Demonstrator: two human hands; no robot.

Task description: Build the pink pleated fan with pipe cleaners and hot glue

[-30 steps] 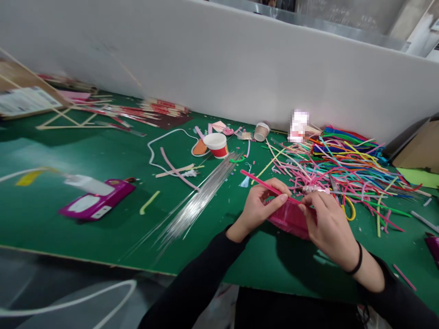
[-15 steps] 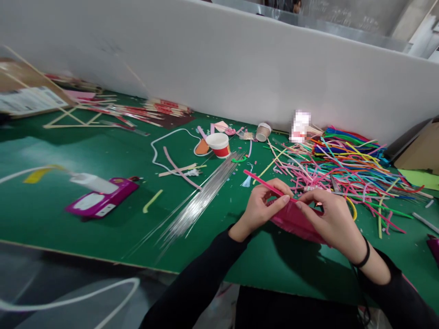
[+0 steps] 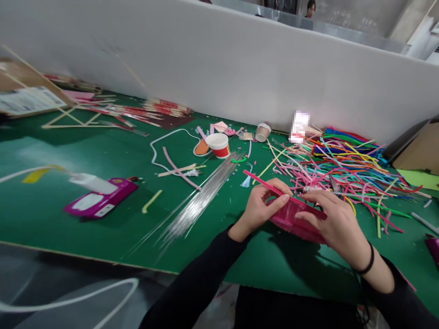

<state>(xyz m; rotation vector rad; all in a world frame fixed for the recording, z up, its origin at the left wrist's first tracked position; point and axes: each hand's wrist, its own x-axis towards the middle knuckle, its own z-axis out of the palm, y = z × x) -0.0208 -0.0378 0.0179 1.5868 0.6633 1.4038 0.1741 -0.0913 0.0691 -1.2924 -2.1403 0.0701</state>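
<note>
Print on magenta box [image 3: 99,201] too blurred to read. Left hand [image 3: 262,205] pinching pink stick [image 3: 260,181]; right hand [image 3: 338,221] gripping pink sheet [image 3: 291,215], shifted slightly rightward since before.

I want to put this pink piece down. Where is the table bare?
Mostly bare green lies between the magenta box and the wire bundle, and along the near edge below the right hand. The pipe cleaners at right and the cup area are crowded.
</note>
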